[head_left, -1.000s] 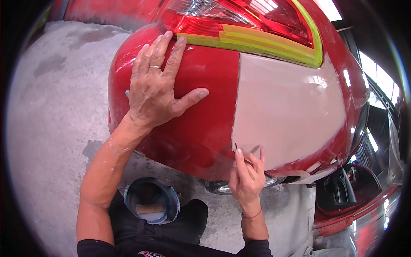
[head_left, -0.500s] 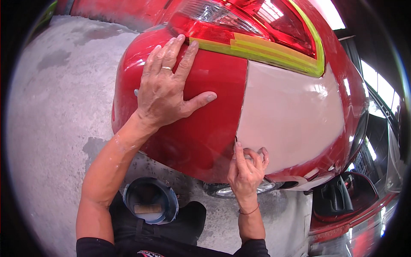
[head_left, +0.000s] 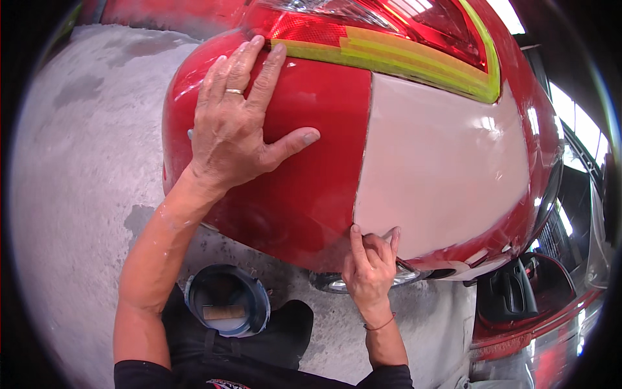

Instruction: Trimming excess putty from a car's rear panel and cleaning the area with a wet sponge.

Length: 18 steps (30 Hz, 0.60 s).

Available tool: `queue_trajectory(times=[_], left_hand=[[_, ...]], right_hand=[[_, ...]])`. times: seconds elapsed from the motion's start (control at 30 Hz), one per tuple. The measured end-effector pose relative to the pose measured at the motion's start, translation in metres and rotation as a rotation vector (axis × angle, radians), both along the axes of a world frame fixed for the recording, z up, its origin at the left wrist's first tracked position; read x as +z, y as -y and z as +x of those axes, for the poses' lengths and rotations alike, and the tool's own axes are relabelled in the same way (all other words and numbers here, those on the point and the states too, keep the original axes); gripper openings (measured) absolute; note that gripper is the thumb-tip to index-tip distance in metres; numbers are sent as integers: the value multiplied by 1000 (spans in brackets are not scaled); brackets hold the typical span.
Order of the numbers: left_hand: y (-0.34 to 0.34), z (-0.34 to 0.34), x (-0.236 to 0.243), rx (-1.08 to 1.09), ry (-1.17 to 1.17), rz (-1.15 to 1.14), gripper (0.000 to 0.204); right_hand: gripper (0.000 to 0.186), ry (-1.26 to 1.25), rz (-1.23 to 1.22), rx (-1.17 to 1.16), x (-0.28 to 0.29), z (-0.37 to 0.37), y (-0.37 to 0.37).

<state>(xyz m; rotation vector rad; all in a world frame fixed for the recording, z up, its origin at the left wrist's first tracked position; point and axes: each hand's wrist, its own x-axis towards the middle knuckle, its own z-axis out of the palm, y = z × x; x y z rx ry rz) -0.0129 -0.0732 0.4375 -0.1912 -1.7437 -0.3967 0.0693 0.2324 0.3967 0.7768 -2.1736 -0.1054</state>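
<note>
bright daylight from right | glare on glossy bumper (head_left: 311, 194) | sharp centre — fisheye-bent, dark rim

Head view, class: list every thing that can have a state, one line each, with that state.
Left hand: flat, fingers spread on the red car bumper.
Right hand: fingertips pinching at the lower edge of the pale pink primed patch.
Yellow-green masking tape: stuck along the tail light.
Blue round tub: open, on the floor.

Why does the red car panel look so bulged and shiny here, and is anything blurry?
Head view: the fisheye lens bends the red car panel outward and darkens the picture's corners. White glare streaks sit on the pale primed patch, and the windows at the right are blown out. The left hand and the right hand look sharp.
</note>
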Motion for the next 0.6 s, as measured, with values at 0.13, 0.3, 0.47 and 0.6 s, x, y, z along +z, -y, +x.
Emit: queue_trajectory(times=[0.13, 0.3, 0.47, 0.6], left_hand=[[-1, 1, -3, 35, 19, -8, 99], [-2, 1, -1, 20, 1, 8, 100], [0, 2, 0, -2, -1, 13, 100], [2, 0, -2, 2, -6, 20, 101]], right_hand=[[58, 57, -8, -2, 7, 6, 2], [58, -27, -110, 131, 17, -4, 10], [58, -88, -99, 124, 13, -9, 11], [58, -122, -60, 73, 17, -12, 17]])
